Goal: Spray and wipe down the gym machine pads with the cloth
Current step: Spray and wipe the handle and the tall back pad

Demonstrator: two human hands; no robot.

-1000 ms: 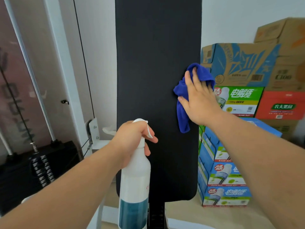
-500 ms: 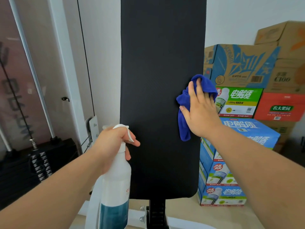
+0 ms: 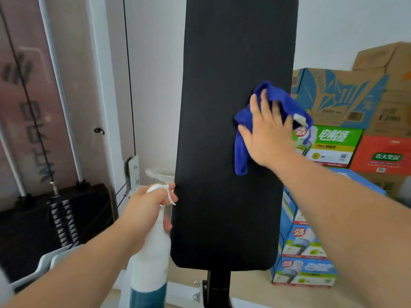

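crumpled blue cloth [image 3: 241, 152] on tall matte black pad [image 3: 211, 107]

Grips counted: two, left grip [image 3: 144, 210] and right grip [image 3: 266, 134]. One spray bottle [image 3: 151, 258], held in the left grip. One blue cloth [image 3: 241, 152], pressed flat under the right grip. One black pad [image 3: 222, 107] behind that cloth. Tallied beyond the right grip: one green carton [image 3: 333, 141], one red carton [image 3: 382, 154], at least three blue cartons [image 3: 304, 270], at least three brown boxes [image 3: 382, 56]. One weight stack [image 3: 62, 218], left of the left grip.
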